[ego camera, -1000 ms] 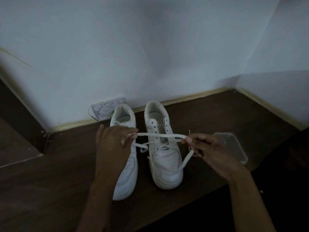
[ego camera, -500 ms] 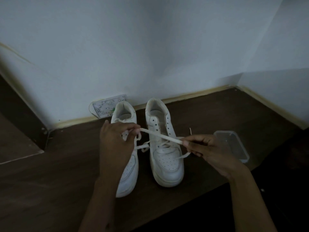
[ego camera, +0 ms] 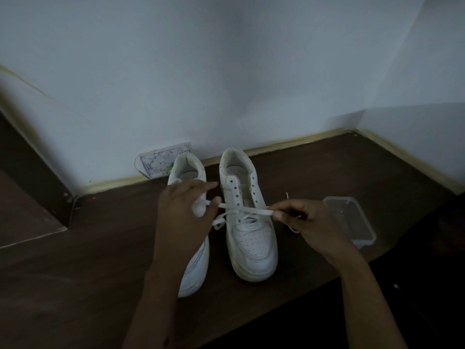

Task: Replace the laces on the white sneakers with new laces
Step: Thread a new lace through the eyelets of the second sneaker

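Two white sneakers stand side by side on the dark wooden floor, toes toward me. The right sneaker (ego camera: 251,238) has its upper eyelets bare and a white lace (ego camera: 245,209) threaded low near the toe. My left hand (ego camera: 185,212) hovers over the left sneaker (ego camera: 195,270) and pinches one part of the lace. My right hand (ego camera: 305,222) pinches the same lace just right of the right sneaker, so a flat stretch of it spans across the tongue. A loose lace end (ego camera: 293,229) trails below my right hand.
A clear plastic container (ego camera: 351,220) lies on the floor right of my right hand. A white patterned card (ego camera: 161,162) leans against the wall behind the left sneaker. White walls meet in a corner at the back right. A dark step edge is at the left.
Both hands have shifted slightly; the stretch of lace between them dropped lower and now runs nearly level across the right sneaker's tongue. The sneakers have not moved.
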`<state>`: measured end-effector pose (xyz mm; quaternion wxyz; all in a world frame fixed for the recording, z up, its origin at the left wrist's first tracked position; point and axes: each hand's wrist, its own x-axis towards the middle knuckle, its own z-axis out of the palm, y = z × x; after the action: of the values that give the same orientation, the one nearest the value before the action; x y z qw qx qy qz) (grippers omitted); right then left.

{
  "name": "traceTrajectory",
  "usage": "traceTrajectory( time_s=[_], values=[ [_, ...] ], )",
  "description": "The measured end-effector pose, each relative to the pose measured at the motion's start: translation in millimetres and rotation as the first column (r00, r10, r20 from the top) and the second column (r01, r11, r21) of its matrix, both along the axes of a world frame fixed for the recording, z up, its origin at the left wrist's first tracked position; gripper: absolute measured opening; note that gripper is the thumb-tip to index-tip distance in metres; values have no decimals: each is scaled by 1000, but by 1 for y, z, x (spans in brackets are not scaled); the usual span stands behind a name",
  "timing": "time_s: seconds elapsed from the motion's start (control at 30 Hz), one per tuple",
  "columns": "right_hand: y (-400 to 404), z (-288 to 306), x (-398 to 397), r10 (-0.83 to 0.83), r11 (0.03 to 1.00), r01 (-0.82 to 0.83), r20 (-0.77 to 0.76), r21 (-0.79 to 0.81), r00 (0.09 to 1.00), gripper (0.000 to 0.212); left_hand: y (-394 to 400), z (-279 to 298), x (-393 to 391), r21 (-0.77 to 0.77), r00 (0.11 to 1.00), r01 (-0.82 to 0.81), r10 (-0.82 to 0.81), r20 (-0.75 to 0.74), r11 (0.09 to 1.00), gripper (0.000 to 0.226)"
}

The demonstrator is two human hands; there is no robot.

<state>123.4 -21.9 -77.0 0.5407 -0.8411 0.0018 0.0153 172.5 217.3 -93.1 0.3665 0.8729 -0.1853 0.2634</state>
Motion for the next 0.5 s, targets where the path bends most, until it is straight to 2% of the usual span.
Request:
traceTrajectory(
  time_s=[0.1,0.17,0.3,0.37,0.5],
  values=[
    [10,0,1,75,995,-80,77,54,994,22,-31,5,-12,-99,968,223,-233,-94,970,33],
    [15,0,3,68,994,-79,132,74,989,26,-47,0,-17,-111,947,291,-303,-109,950,33],
    [18,-5,7,-22,996,5,198,87,980,17,-51,-5,-13,-147,957,262,-277,-91,954,17],
    [16,-8,7,-9,996,-11,220,90,976,9,-48,-6,-11,-135,970,212,-225,-92,968,14],
    [16,-13,10,34,997,-49,247,57,968,25,-42,-7,-10,-80,984,133,-141,-111,988,14]
  ],
)
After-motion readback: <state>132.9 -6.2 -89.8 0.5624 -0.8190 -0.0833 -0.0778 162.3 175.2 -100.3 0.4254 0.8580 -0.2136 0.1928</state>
